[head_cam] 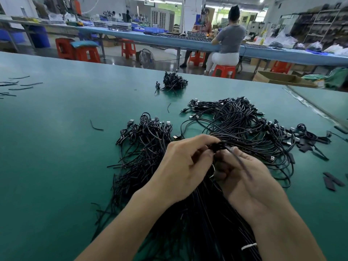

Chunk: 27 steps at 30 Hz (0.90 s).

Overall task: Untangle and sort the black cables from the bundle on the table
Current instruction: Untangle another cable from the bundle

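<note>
- Green matting is covering the table (56, 147), and the black cables (143, 147) are sprawling across the middle of it towards the near edge, many ending in USB plugs.
- Both hands are meeting above that heap, just in front of the person.
- The left hand (185, 166) is pinching a cable clump (219, 146) between thumb and curled fingers.
- The right hand (244, 178) is gripping the same clump from below with its fingers curled in, while one blurred strand (239, 161) is lying across its knuckles (how the thumb is placed, I cannot tell).
- A second heap of cables (237, 119) is lying towards the right edge, touching the first.
- A small tied heap (174, 81) is sitting well apart near the far edge.
- Short wire offcuts (18, 85) are lying scattered at the left edge.
- Flat black strips (331, 180) are lying near the right edge.
- A white tie (249, 246) is binding strands at the near edge, beside the right forearm.
</note>
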{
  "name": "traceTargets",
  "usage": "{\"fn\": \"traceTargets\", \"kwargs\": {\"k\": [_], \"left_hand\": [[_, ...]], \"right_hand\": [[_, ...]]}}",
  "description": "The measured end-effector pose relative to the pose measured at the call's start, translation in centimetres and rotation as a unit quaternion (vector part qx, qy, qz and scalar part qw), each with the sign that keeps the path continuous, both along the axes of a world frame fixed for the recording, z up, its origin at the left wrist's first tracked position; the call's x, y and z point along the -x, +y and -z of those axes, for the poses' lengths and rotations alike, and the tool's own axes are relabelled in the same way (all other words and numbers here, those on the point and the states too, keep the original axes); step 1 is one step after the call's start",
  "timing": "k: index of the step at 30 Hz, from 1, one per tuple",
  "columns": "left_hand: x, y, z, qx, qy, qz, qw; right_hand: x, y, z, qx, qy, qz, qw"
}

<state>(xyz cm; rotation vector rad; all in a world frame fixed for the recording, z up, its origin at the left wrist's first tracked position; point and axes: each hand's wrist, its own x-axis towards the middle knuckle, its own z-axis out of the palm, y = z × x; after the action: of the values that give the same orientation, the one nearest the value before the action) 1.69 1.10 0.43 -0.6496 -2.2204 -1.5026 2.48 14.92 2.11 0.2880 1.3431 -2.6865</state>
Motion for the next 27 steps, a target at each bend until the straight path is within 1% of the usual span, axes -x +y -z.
{"fn": "traceTargets", "kwargs": {"k": [1,3,5,7,10,12,14,17,19,21,24,26,27], "left_hand": [[-0.1,0.1,0.0,-0.035,-0.033,0.006,0.999],[-0.1,0.2,-0.4,-0.098,-0.085,0.016,0.991],[0.0,0.0,-0.5,-0.113,-0.097,0.015,0.989],[0.1,-0.1,-0.6,-0.131,-0.113,0.043,0.984],[0.3,-0.5,-0.2,-0.132,-0.144,0.061,0.979],[0.4,-0.7,-0.2,-0.116,-0.147,0.039,0.982],[0.6,-1.0,-0.1,-0.09,-0.135,0.008,0.987],[0.6,-1.4,-0.1,-0.053,-0.065,-0.057,0.995],[0.4,-1.3,-0.4,-0.062,-0.041,-0.057,0.996],[0.3,-1.0,-0.5,-0.073,-0.056,-0.034,0.995],[0.2,-0.9,-0.8,-0.102,-0.121,0.01,0.987],[0.1,-0.7,-1.0,-0.14,-0.156,0.035,0.977],[0.1,-0.6,-1.1,-0.159,-0.17,0.041,0.972]], "right_hand": [[0.0,0.1,0.0,-0.007,0.012,0.009,1.0],[0.0,0.2,0.2,-0.066,0.06,0.02,0.996],[-0.1,0.2,0.3,-0.153,0.119,0.025,0.981],[-0.2,0.3,0.3,-0.222,0.171,0.042,0.959],[-0.4,0.3,-0.1,-0.285,0.203,0.061,0.935],[-0.5,0.3,-0.2,-0.288,0.207,0.059,0.933],[-0.6,0.4,-0.2,-0.271,0.21,0.049,0.938],[-0.6,0.3,-0.1,-0.209,0.204,0.022,0.956],[-0.4,0.5,0.1,-0.181,0.196,0.008,0.964],[-0.2,0.7,0.0,-0.164,0.187,0.002,0.969],[-0.2,0.9,-0.1,-0.132,0.188,-0.009,0.973],[-0.2,0.9,0.0,-0.142,0.196,-0.008,0.97],[-0.2,0.9,0.1,-0.163,0.203,0.002,0.966]]}}
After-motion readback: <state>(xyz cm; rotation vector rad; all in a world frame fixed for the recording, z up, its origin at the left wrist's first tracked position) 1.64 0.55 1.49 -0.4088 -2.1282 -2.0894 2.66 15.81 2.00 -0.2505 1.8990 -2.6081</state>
